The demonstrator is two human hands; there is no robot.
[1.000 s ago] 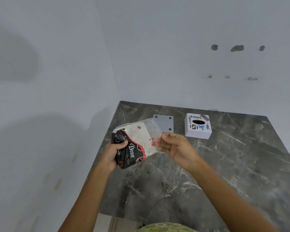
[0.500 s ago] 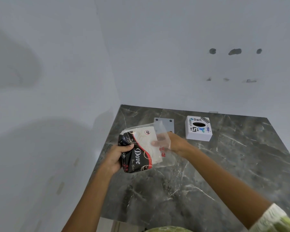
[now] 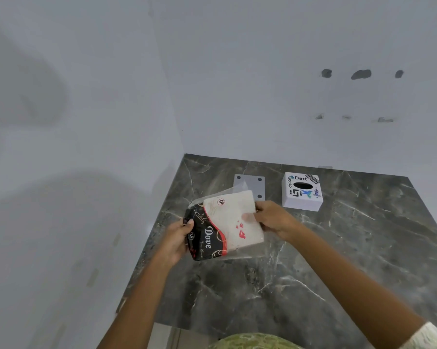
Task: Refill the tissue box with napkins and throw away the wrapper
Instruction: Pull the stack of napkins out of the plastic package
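Napkin pack (image 3: pixel 225 225): clear wrapper with a black and red "Dove" print on its lower-left end, a white napkin stack showing through the rest. It is held above the dark marbled desk (image 3: pixel 325 260), tilted, printed end toward 7 o'clock, open clear end toward 1 o'clock.

Left hand (image 3: pixel 176 241): closed on the printed end of the pack, thumb on top over the black print, fingers hidden beneath.

Right hand (image 3: pixel 273 219): at 3 o'clock of the pack, closed on the white napkin stack at the wrapper's open end; thumb tip lies under the clear film on the stack, other fingers hidden behind it. Loose clear film stands out past the stack toward 12 o'clock and 5 o'clock.

Tissue box (image 3: pixel 302 191): white cube, at 2 o'clock from the pack, well apart, standing on the desk near the back wall. Oval dark slot on top, stickers around it, one reading "Dart".

Grey plate (image 3: pixel 252 183): flat, rectangular, dark dots at its corners, lying on the desk at 9 o'clock of the tissue box; the pack's film overlaps its near edge in view.

Patterned green sleeve (image 3: pixel 431 336) at the right forearm, bottom right corner
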